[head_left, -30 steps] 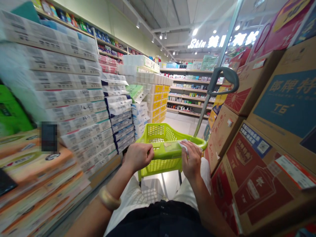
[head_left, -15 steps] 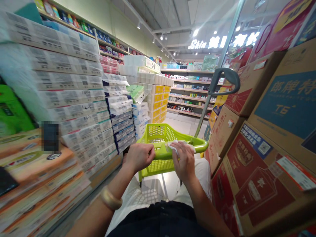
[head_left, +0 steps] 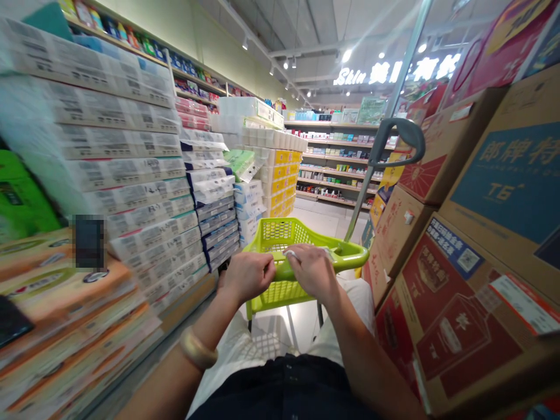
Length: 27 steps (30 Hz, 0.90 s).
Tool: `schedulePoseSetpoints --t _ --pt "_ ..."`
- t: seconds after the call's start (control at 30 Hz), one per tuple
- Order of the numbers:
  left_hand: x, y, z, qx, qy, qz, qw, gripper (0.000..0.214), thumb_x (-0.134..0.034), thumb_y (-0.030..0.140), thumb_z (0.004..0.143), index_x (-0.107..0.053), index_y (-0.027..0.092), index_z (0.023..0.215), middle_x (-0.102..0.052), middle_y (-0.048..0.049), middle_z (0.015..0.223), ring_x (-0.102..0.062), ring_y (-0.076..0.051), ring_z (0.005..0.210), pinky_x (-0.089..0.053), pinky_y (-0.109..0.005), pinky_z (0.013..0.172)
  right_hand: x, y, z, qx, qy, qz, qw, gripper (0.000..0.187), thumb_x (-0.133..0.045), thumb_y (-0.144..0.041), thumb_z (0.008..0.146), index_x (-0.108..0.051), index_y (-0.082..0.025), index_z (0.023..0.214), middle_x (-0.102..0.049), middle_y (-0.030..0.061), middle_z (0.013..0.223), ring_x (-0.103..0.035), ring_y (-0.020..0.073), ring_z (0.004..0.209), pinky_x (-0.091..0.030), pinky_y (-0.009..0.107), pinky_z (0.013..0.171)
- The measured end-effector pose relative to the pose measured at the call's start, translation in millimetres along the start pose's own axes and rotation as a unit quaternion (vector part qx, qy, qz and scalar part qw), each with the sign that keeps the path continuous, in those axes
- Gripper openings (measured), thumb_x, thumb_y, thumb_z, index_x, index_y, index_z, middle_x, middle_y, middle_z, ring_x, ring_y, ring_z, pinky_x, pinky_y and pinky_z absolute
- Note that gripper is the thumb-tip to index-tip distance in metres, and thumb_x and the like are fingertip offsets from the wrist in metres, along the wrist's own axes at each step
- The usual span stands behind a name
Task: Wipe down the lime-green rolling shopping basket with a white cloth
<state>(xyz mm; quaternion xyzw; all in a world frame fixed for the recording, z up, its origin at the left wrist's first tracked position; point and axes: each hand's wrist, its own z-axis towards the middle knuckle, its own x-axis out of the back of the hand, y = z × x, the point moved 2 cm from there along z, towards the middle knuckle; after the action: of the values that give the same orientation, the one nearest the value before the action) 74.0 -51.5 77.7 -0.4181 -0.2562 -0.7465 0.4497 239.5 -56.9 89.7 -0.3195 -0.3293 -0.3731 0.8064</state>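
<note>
A lime-green plastic shopping cart (head_left: 258,303) stands right before me, its basket holes showing bare floor. My left hand (head_left: 248,273) is closed around the left part of the cart's handlebar (head_left: 284,268), with a gold bangle (head_left: 196,348) on that wrist. On the handlebar's middle rests my right hand (head_left: 314,269), fingers bent over a white wipe (head_left: 292,254) pressed against the green plastic. Most of the wipe is hidden under the palm; a bit of it shows by the thumb.
Tall stacks of wrapped tissue packs (head_left: 144,175) rise on the left. Cardboard cartons (head_left: 472,315) line the right, beside a metal pole with a grey loop handle (head_left: 420,146). Stocked shelves (head_left: 336,153) stand across the far end of the tiled aisle.
My right hand has slid left along the handlebar with the wipe, closer to my left hand. The left hand keeps its grip in the same place.
</note>
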Motion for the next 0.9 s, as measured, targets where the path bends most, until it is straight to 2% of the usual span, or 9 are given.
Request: schedulePoseSetpoints --t 0.1,0.17,0.27,0.37,0.5,0.6,0.7,0.8,0.9 --pt "-1.0 1.2 0.5 0.000 -0.001 0.001 1.000 0.034 -0.038 0.034 0.087 -0.060 0.021 0.065 -0.065 -0.0029 0.063 -0.054 -0.017 0.058 -0.022 -0.030 0.054 11.4 26.7 8.8 -0.071 -0.052 -0.044 0.995 0.035 -0.040 -0.033 0.096 -0.069 -0.022 0.080 -0.072 0.0024 0.084 -0.064 0.0151 0.082 -0.041 0.023 0.073" --pt "-1.7 2.3 0.6 -0.001 0.000 0.001 1.000 0.035 -0.037 0.035 0.088 -0.060 0.021 0.065 -0.065 -0.0027 0.063 -0.054 -0.016 0.058 -0.022 -0.030 0.054 18.8 47.5 6.8 -0.108 -0.049 -0.061 0.991 0.039 -0.037 -0.034 0.097 -0.068 -0.021 0.078 -0.072 0.0036 0.083 -0.065 0.0164 0.079 -0.040 0.024 0.069" --pt "-1.9 3.6 0.5 -0.001 -0.001 -0.002 1.000 0.035 -0.037 0.035 0.088 -0.059 0.021 0.063 -0.065 -0.0023 0.063 -0.054 -0.016 0.057 -0.022 -0.029 0.055 23.8 71.0 -6.9 -0.141 -0.019 -0.069 0.987 0.041 -0.033 -0.034 0.098 -0.069 -0.021 0.086 -0.072 0.0060 0.089 -0.065 0.0182 0.083 -0.041 0.026 0.071" --pt "-0.6 2.5 0.2 0.005 -0.007 -0.002 1.000 0.035 -0.037 0.035 0.087 -0.059 0.021 0.063 -0.065 -0.0025 0.063 -0.054 -0.016 0.058 -0.022 -0.029 0.055 19.7 73.7 -26.5 -0.124 0.066 -0.060 0.988 0.040 -0.031 -0.034 0.098 -0.070 -0.021 0.099 -0.071 0.0061 0.099 -0.063 0.0192 0.093 -0.040 0.029 0.083" --pt "1.4 -4.8 0.0 0.009 -0.010 0.004 1.000 0.035 -0.037 0.035 0.086 -0.060 0.021 0.064 -0.064 -0.0025 0.062 -0.054 -0.016 0.058 -0.022 -0.030 0.054 8.4 60.6 -47.8 -0.056 0.175 -0.030 0.982 0.037 -0.034 -0.034 0.098 -0.067 -0.023 0.110 -0.067 0.0049 0.115 -0.057 0.0198 0.110 -0.033 0.035 0.099" --pt "1.7 -14.1 0.8 0.009 -0.012 0.005 1.000 0.036 -0.036 0.035 0.085 -0.060 0.022 0.062 -0.064 -0.0025 0.061 -0.053 -0.016 0.057 -0.023 -0.030 0.054 7.5 68.2 -54.3 -0.044 0.204 -0.024 0.978 0.036 -0.035 -0.033 0.097 -0.068 -0.022 0.107 -0.069 0.0046 0.110 -0.057 0.0194 0.108 -0.033 0.036 0.099" --pt "0.8 -23.9 4.1 0.007 -0.015 -0.004 1.000 0.038 -0.036 0.036 0.085 -0.060 0.022 0.059 -0.063 -0.0026 0.059 -0.053 -0.016 0.057 -0.025 -0.029 0.054 14.3 94.9 -55.2 -0.079 0.231 -0.035 0.969 0.038 -0.036 -0.033 0.096 -0.070 -0.018 0.093 -0.070 0.0077 0.095 -0.059 0.0214 0.096 -0.038 0.036 0.093" --pt "-1.1 -33.1 10.8 0.011 -0.023 -0.015 1.000 0.039 -0.034 0.036 0.084 -0.060 0.022 0.059 -0.063 -0.0029 0.059 -0.054 -0.017 0.057 -0.025 -0.029 0.054 18.6 118.4 -54.0 -0.090 0.239 -0.009 0.967 0.038 -0.036 -0.034 0.095 -0.069 -0.017 0.087 -0.068 0.0086 0.089 -0.058 0.0218 0.091 -0.042 0.036 0.087" --pt "-3.6 -41.3 20.7 0.024 -0.038 -0.011 0.999 0.040 -0.033 0.037 0.085 -0.062 0.022 0.061 -0.065 -0.0035 0.060 -0.055 -0.018 0.058 -0.025 -0.028 0.053 14.3 119.5 -51.0 -0.086 0.243 0.000 0.966 0.039 -0.034 -0.034 0.096 -0.069 -0.018 0.089 -0.067 0.0084 0.090 -0.056 0.0220 0.094 -0.042 0.036 0.089"
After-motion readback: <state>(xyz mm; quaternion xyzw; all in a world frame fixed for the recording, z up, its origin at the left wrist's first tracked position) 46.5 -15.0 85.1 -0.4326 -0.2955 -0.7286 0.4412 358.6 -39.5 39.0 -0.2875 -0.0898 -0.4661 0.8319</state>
